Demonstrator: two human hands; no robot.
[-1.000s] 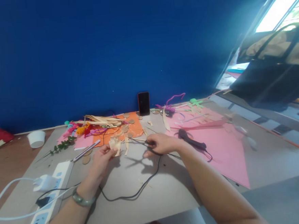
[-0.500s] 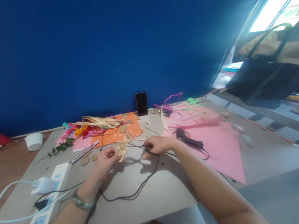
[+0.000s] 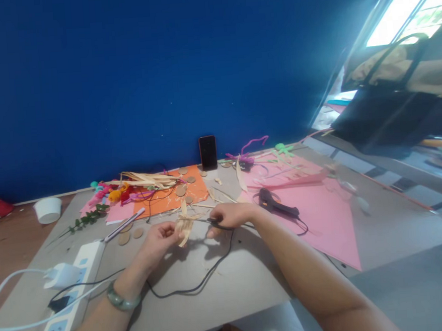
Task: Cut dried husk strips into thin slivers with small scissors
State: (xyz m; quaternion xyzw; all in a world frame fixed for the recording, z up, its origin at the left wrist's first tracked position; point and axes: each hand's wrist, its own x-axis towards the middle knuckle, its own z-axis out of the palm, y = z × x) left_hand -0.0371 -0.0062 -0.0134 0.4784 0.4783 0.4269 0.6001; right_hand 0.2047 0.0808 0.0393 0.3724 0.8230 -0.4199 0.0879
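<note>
Across the middle of the grey table, as seen from the head camera, a pale strip with ragged, split ends is held just above the tabletop between the two hands, short of the orange paper. Its left edge is pinched between the thumb and fingers of the left hand, while the handles of a pair of scissors are gripped in the bent fingers of the right hand. The blades are pointed at the strip; whether they are parted, or touching it, cannot be made out. By its look, the strip can be judged very light, thin and dry, rather limp across its width and easily torn along its grain; slipping seems less likely than splitting. It is best taken flat by its broad part, with light pressure, and clear of the blades. Farther back, a bundle of similar strips is laid partly over the orange paper. Of containers, a white cup is stood upright at the left, its contents not shown; at the far right a dark bag is seen with beige cloth behind its handles, its inside hidden
</note>
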